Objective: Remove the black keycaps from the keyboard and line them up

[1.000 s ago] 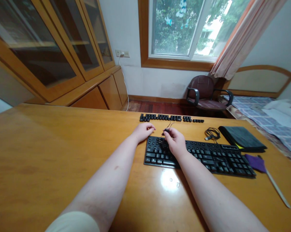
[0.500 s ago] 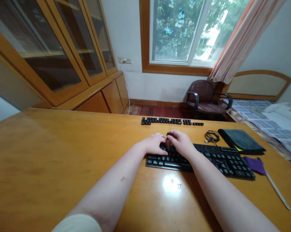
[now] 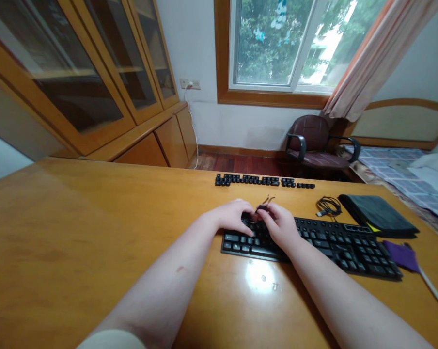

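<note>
Head view: the right hand (image 3: 283, 227) is pinching a small wire-pronged tool (image 3: 263, 208), grip closed, over the keyboard (image 3: 372, 249), which is lying toward the worktop's (image 3: 132, 213) right edge. The left hand (image 3: 234, 217) is touching its left end, perhaps steadying it; I cannot tell that grip's hold. Loose keycaps (image 3: 253, 180) are lining the far edge, presumably keeping their order.

Two hands (image 3: 237, 218) (image 3: 282, 227), one computer keyboard (image 3: 330, 237) and one wire keycap puller (image 3: 262, 207) show. One office chair (image 3: 313, 133) stands at two o'clock.
</note>
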Demonstrator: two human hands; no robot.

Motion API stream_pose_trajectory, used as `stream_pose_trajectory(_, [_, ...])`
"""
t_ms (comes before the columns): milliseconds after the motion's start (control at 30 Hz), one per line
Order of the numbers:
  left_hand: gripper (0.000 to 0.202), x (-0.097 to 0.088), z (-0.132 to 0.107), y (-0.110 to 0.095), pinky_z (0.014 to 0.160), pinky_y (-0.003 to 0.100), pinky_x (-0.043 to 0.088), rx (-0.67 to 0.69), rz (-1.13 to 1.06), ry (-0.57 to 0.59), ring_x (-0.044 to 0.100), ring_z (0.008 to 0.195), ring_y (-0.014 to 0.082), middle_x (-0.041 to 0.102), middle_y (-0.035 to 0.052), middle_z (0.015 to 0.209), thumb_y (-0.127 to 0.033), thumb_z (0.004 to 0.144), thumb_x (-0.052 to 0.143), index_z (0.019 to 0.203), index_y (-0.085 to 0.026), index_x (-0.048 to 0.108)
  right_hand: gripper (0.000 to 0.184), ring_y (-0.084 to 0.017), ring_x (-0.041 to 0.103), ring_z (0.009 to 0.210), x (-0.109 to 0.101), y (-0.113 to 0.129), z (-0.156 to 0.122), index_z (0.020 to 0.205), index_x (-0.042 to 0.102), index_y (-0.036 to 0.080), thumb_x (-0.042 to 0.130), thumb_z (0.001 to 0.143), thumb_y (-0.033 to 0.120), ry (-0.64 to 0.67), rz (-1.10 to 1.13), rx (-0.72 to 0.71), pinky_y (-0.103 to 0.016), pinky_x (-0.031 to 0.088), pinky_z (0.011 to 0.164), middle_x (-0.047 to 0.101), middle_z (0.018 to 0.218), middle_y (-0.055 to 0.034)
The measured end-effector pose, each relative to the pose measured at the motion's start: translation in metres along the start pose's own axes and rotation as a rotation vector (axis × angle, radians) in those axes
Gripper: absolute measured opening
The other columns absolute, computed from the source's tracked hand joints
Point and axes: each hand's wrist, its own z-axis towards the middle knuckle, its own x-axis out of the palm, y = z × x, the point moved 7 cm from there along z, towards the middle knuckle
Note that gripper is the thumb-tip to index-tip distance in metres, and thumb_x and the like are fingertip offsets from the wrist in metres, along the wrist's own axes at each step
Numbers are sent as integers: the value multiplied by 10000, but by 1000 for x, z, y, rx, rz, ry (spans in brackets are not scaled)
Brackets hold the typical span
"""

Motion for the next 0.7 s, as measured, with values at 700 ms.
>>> stream_pose_trajectory(700, [249,-10,-3,14,791,276,411,-14,22,-92,578,831,178,660,35,835,-390,682,689,831,-191,687,254,-218,613,833,18,-10,5,883,622,164,410,891,304,258,-325,-36,-326,453,735,671,889,-101])
